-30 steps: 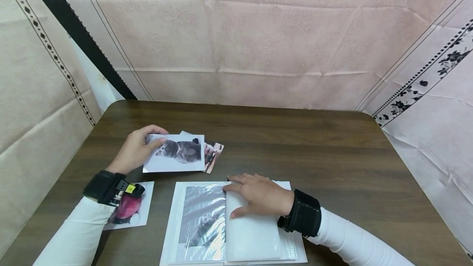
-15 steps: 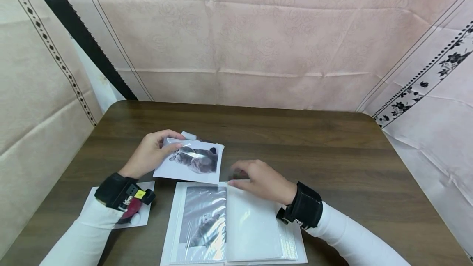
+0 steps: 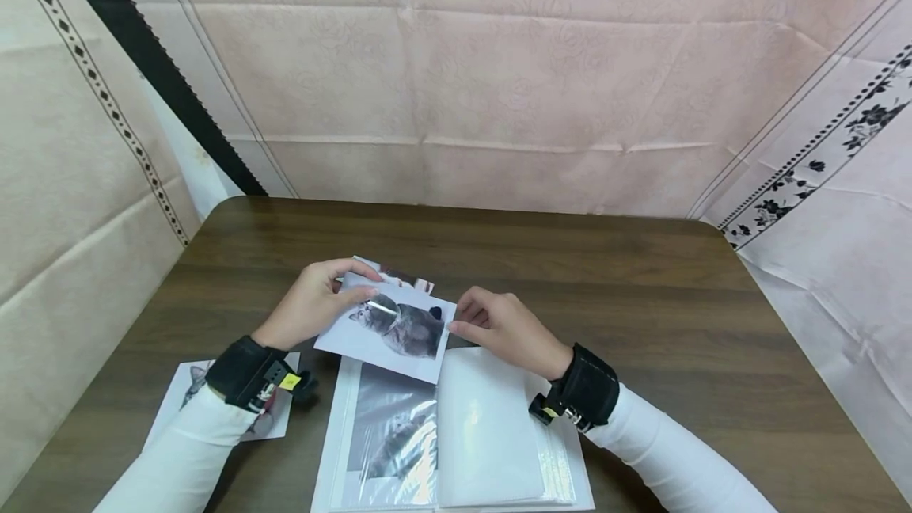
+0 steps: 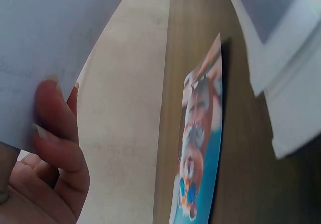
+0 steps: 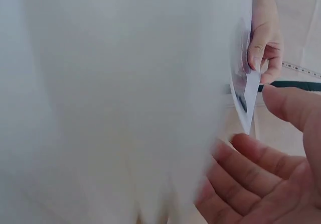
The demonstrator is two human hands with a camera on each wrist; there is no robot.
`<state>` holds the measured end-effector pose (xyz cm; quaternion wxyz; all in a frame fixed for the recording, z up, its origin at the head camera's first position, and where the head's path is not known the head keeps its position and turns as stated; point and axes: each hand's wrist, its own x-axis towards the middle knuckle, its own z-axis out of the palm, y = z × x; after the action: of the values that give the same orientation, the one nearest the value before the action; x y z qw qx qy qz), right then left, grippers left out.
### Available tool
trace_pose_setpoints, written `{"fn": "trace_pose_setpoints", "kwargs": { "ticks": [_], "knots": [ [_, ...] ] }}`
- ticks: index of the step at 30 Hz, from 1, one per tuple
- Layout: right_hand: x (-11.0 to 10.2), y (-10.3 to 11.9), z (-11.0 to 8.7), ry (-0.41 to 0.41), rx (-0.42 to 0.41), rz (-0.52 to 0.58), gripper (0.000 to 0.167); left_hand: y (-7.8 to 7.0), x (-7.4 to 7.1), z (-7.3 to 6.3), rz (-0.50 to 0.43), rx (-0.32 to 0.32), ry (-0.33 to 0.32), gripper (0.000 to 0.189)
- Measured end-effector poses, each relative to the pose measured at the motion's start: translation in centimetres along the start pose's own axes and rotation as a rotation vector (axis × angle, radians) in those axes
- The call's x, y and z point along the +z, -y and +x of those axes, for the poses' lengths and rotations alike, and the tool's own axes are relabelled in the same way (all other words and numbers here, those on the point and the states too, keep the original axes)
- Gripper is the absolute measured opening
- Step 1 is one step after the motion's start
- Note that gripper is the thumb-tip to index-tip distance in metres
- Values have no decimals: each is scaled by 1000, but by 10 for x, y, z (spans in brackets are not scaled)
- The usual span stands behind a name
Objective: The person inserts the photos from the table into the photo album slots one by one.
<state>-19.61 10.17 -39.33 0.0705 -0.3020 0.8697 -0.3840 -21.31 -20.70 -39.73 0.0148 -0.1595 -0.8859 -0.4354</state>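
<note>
My left hand (image 3: 309,307) pinches a photo print (image 3: 409,331) of a grey cat by its left end, thumb on the picture side. In the left wrist view, the print's pale back (image 4: 50,43) faces the camera, with curled fingertips (image 4: 52,123) against it. My right hand (image 3: 509,331) is at the print's right edge. The right wrist view has its thumb and fingers spread apart, the print's corner (image 5: 247,126) close to a fingertip. Below lies an open photo album (image 3: 492,426); its left page sleeve (image 3: 395,426) holds a cat picture.
Behind the held print, more photos (image 3: 420,285) lie on the brown wooden table (image 3: 606,283); the left wrist view shows a colourful one (image 4: 200,133). Another photo (image 3: 171,398) lies under my left forearm. Patterned pale cloth (image 3: 499,101) hangs beyond the table.
My left hand has lifted the cat print and brought it rightward over the album's top edge. My right hand has left the album page and moved up to the print's right edge.
</note>
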Motion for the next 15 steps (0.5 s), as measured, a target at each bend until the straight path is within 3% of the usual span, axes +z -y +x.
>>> {"fn": "trace_pose_setpoints", "kwargs": {
  "ticks": [4, 8, 15],
  "knots": [
    [0, -4, 0, -23, 14, 26, 26, -4, 5, 0, -30, 29, 30, 19],
    [-2, -3, 1, 7, 26, 33, 30, -10, 9, 1, -35, 52, 50, 19],
    [-5, -2, 0, 72, -2, 85, 15, -18, 14, 2, -47, 67, 65, 22]
  ]
}}
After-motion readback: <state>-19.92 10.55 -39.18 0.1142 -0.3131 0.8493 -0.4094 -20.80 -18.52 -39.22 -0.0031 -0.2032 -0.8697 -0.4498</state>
